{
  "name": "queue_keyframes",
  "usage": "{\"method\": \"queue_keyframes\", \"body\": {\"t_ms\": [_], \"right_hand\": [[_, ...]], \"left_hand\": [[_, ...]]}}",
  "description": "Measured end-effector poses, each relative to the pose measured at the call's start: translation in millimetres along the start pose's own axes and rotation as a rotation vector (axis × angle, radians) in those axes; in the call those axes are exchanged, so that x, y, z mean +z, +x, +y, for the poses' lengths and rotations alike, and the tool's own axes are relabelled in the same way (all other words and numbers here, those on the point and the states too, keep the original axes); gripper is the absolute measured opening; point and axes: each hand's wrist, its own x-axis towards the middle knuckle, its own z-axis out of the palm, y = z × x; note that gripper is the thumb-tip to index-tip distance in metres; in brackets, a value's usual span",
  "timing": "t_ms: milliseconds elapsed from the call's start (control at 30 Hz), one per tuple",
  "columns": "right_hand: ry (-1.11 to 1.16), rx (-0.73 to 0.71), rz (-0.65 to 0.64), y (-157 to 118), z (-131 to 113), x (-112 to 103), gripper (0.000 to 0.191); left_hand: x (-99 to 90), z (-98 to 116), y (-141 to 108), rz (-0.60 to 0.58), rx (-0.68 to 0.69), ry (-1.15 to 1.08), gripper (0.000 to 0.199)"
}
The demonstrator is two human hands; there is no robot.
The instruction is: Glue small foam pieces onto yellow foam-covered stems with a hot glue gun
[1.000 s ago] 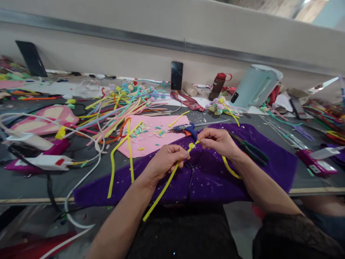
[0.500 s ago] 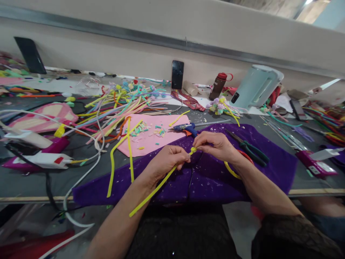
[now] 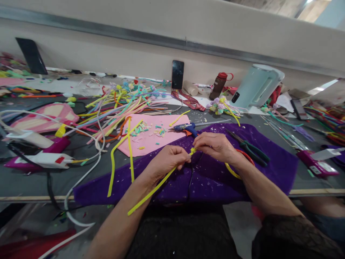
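A yellow pipe cleaner runs through the closed fingers of my left hand, its long tail hanging down over the purple cloth's near edge. Its upper end is curled into a small knot, which my right hand pinches between thumb and fingertips. Both hands meet above the purple cloth. Just behind my right hand lies a blue glue gun. Green-handled pliers rest to its right. On the pink sheet are short cut bits and yellow pipe cleaners.
A heap of coloured pipe cleaners lies behind the pink sheet. White cables loop at left. Along the back stand a phone, a brown bottle and a pale blue jug. A magenta glue gun sits at right.
The yellow pipe cleaner's lower tail has swung slightly left. My right fingers have shifted a little over the knot; my left hand has barely moved.
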Motion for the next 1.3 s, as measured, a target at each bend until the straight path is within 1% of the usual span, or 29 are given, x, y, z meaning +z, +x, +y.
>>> {"method": "queue_keyframes", "body": {"t_ms": [167, 333, 433, 533, 667, 733, 800, 867, 967, 1033, 1200, 1300], "right_hand": [[-0.013, -0.005, -0.007, -1.0, 3.0, 2.3, 0.016], [0.034, 0.019, 0.003, -1.5, 4.2, 4.3, 0.016], [0.057, 0.031, 0.026, -1.9, 3.0, 1.9, 0.019], [0.094, 0.071, 0.085, -2.3, 1.0, -2.6, 0.024], [0.187, 0.212, 0.226, -2.6, -0.1, -3.9, 0.026], [0.292, 0.272, 0.254, -2.4, -0.4, -0.9, 0.026], [0.419, 0.31, 0.227, -2.0, -1.8, 3.4, 0.025], [0.518, 0.319, 0.176, -1.5, -4.7, 7.5, 0.03], [0.586, 0.283, 0.122, -0.8, -10.8, 11.4, 0.044], [0.6, 0.258, 0.095, -0.4, -14.3, 12.2, 0.047], [0.626, 0.226, 0.073, -0.1, -17.1, 11.0, 0.038], [0.596, 0.22, 0.078, -0.2, -16.9, 9.9, 0.032]], "left_hand": [[0.1, -0.4, -0.2, 0.006, 0.005, 0.025, 0.013], [0.3, -0.1, -0.3, 0.004, 0.006, 0.03, 0.013], [0.2, -0.3, -0.5, 0.015, 0.005, 0.008, 0.012], [-0.8, -0.6, -1.2, 0.037, 0.004, -0.024, 0.015], [-3.0, 0.6, -3.3, 0.031, -0.016, -0.112, 0.022], [-3.8, 1.2, -4.8, 0.008, -0.01, -0.16, 0.022], [-4.1, 1.0, -6.0, -0.01, 0.019, -0.198, 0.022], [-4.3, -0.3, -6.8, -0.031, 0.051, -0.226, 0.023], [-4.2, -3.4, -6.7, -0.09, 0.045, -0.235, 0.024], [-4.1, -5.2, -6.1, -0.121, 0.02, -0.236, 0.024], [-3.5, -5.3, -5.1, -0.126, -0.012, -0.254, 0.023], [-3.1, -2.8, -5.5, -0.121, -0.022, -0.252, 0.022]]}}
